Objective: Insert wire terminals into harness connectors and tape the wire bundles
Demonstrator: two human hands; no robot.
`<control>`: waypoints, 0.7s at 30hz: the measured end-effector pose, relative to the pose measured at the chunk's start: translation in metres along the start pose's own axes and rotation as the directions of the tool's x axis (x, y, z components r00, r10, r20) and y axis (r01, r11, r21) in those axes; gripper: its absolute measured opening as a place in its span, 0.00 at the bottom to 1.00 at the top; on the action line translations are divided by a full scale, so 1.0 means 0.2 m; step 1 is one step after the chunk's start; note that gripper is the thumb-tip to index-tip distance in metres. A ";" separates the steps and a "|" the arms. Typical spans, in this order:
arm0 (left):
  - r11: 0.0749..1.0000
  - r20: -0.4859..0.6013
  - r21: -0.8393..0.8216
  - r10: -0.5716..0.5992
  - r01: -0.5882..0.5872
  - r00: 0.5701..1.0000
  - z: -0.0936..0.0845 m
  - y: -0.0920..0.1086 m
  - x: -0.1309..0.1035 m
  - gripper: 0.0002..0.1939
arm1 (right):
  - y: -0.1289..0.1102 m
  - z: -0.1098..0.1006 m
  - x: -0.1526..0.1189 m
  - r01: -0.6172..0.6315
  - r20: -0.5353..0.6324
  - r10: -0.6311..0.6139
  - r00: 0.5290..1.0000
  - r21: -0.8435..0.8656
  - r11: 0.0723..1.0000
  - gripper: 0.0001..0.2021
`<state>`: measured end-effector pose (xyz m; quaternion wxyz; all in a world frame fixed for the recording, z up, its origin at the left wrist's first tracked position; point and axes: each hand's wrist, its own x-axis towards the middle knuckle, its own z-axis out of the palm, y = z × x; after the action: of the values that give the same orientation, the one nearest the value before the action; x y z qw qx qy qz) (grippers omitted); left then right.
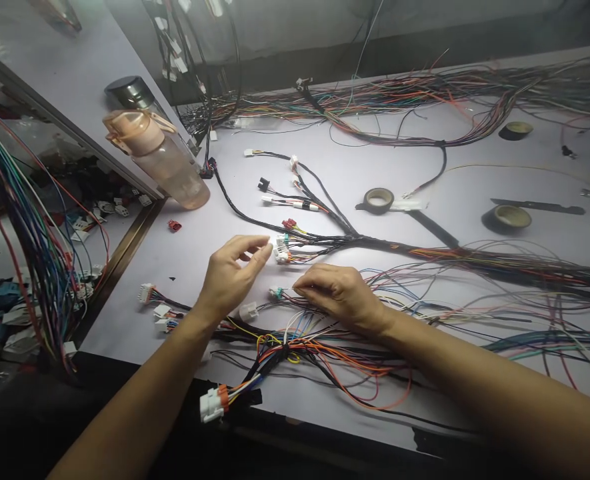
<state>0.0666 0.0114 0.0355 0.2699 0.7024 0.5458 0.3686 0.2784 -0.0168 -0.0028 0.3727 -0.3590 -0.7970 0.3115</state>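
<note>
My left hand (235,273) is bent in a loose pinch, thumb and index tips close together at the edge of a white connector (281,251) on a taped branch of the harness. Whether anything sits between those fingertips is hidden. My right hand (342,293) pinches a thin wire (289,288), its tip pointing left. Just left of that tip lies a small teal-and-white connector (275,293). A red connector (289,224) rests above the white one. Below my hands, a bundled wire harness (285,350) ends in a white-and-orange connector (215,403) at the table edge.
Two bottles, one with a peach lid (139,133), stand at the back left. Tape rolls (379,199) and a dark knife (537,205) lie to the right. Loose wires (399,93) run across the back. A bin of connectors (95,220) and hanging wires (19,233) are left.
</note>
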 end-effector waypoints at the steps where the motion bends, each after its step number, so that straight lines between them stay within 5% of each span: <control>1: 0.999 0.022 0.033 -0.020 0.019 1.000 0.01 0.00 0.04 0.13 | 0.00 0.00 0.00 0.013 -0.003 -0.013 1.000 0.004 1.000 0.06; 5: 0.994 0.152 0.021 -0.105 0.103 0.983 0.06 -0.02 0.15 0.18 | 0.01 0.01 -0.01 0.053 -0.003 -0.053 0.999 -0.007 0.999 0.06; 8: 0.973 0.220 -0.148 -0.145 0.180 0.965 0.11 -0.06 0.16 0.16 | 0.02 0.01 -0.01 0.083 0.002 -0.083 0.997 -0.018 0.996 0.06; 13: 0.865 0.201 -0.425 -0.198 0.267 0.960 0.14 -0.09 0.13 0.14 | 0.02 0.02 -0.01 0.111 -0.006 -0.111 0.994 -0.031 0.993 0.07; 21: 0.850 0.193 -0.464 -0.178 0.249 0.965 0.13 -0.10 0.14 0.12 | 0.01 0.01 0.00 0.110 -0.001 -0.110 0.994 -0.054 0.992 0.08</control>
<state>0.0791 0.0435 0.0107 0.5150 0.5717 0.4900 0.4098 0.2770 -0.0158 -0.0059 0.3812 -0.3248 -0.8229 0.2683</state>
